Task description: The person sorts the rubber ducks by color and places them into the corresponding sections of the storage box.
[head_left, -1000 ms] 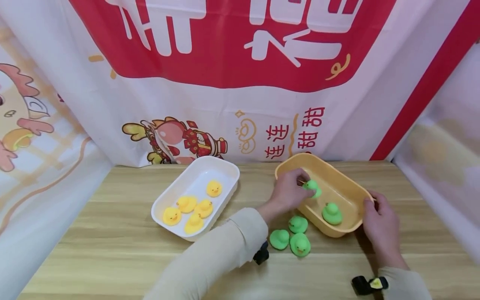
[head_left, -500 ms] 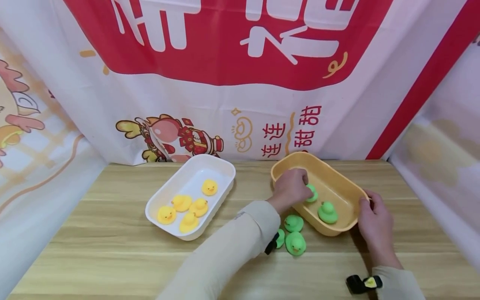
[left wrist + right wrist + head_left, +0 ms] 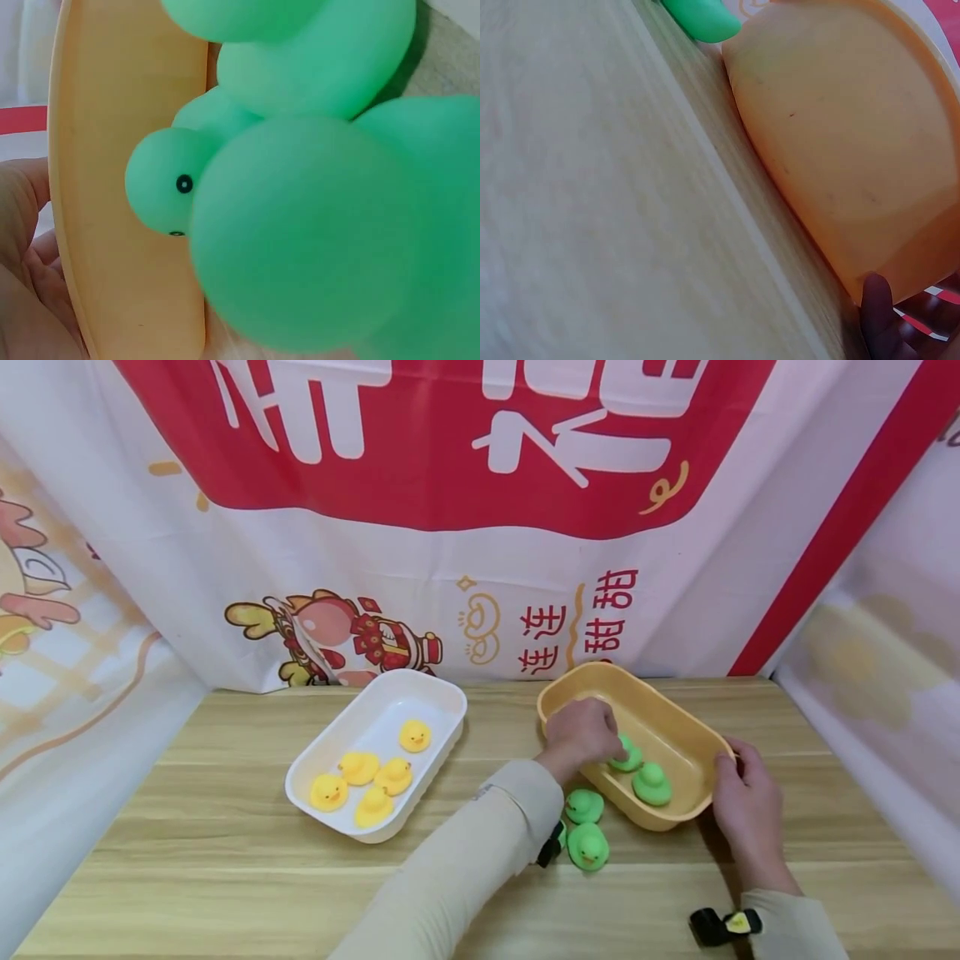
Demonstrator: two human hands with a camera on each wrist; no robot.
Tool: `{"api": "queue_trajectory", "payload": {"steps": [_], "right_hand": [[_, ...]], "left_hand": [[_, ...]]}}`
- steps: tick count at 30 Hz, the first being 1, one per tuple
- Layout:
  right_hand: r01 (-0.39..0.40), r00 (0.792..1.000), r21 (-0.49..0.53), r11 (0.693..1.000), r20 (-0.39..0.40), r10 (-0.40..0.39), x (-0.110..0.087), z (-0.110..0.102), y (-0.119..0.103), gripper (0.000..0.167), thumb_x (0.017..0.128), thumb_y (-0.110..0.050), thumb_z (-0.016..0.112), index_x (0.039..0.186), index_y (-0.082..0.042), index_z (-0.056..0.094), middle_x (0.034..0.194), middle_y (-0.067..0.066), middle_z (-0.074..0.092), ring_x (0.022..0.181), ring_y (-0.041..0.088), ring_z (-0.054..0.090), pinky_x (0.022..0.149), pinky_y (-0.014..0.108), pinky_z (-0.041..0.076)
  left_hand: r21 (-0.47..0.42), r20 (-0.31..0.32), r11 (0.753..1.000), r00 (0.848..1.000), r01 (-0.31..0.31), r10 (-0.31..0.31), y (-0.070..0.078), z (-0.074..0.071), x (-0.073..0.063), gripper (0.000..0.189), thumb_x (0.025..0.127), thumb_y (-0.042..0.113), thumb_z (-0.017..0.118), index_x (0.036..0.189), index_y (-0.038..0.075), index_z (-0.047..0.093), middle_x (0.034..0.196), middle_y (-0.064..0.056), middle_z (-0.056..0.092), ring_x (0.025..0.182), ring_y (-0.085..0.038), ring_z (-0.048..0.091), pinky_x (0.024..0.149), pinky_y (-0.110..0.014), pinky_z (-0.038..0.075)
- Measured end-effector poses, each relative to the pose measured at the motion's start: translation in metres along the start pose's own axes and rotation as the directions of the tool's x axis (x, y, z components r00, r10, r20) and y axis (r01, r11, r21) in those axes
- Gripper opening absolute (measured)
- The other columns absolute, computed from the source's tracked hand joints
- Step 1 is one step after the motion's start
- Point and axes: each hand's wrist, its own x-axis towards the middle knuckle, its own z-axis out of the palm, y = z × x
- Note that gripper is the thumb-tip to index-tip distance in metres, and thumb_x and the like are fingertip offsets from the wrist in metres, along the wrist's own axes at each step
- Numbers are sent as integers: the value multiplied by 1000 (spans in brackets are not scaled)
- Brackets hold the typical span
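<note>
In the head view my left hand (image 3: 585,731) reaches over the near-left rim of an orange plastic tub (image 3: 690,735). Its curled fingers hold a green rubber duck (image 3: 627,755) low inside the tub, partly covered by the fingers. Right of it sits another green duck (image 3: 652,785). My right hand (image 3: 750,797) grips the tub's right end; in the right wrist view its fingers (image 3: 877,300) lie against the outer wall. On the table before the tub are more green ducks (image 3: 588,847), one mostly hidden behind my left wrist. They loom large in the left wrist view.
A white tub (image 3: 442,747) with several yellow rubber ducks (image 3: 373,807) stands to the left on the wooden table (image 3: 225,877). A printed cloth (image 3: 450,568) hangs along the back edge, with cloth on both sides. Black wrist cameras (image 3: 708,927) sit at the cuffs.
My left hand has lowered the green duck into the tub, nearer to the other duck. My right hand keeps its grip. The head view has shifted slightly.
</note>
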Motion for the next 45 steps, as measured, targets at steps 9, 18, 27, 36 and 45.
{"api": "queue_trajectory", "payload": {"steps": [9,18,27,36,45], "right_hand": [[-3,1000,9,1000,4,3,-1,1,-1,57,113,-40,33,160,-12,49,162,22,52,143,38,51,116,58,44],[-7,1000,8,1000,7,7,1,1,1,59,112,-42,33,161,-12,47,163,22,50,145,39,50,120,60,42],[-2,1000,18,1000,8,2,0,1,2,58,112,-41,33,161,-11,47,164,22,49,146,40,48,122,61,40],[6,1000,21,1000,14,-7,-1,1,2,59,112,-42,33,161,-11,47,165,22,49,148,40,47,123,61,39],[-11,1000,14,1000,14,10,0,-1,1,60,113,-43,32,163,-12,45,165,21,48,146,38,47,120,57,41]], "left_hand": [[23,13,999,999,-32,32,2,-9,-13,23,83,39,92,85,29,73,85,15,68,86,-8,60,82,-31,48],[-301,-41,950,997,-78,69,-9,-5,-5,27,82,29,95,99,22,76,95,11,72,90,-8,63,84,-31,53],[-740,-144,652,986,-163,83,-6,-59,-48,16,90,10,88,101,10,77,96,1,78,83,-5,66,71,-19,57],[-848,-124,494,977,-194,172,-30,-106,-97,27,93,17,86,118,13,76,118,-1,79,103,-12,73,86,-26,62],[-808,-129,566,986,-166,105,-66,-100,-118,25,91,19,88,114,13,78,116,-2,79,106,-13,72,92,-28,62]]}}
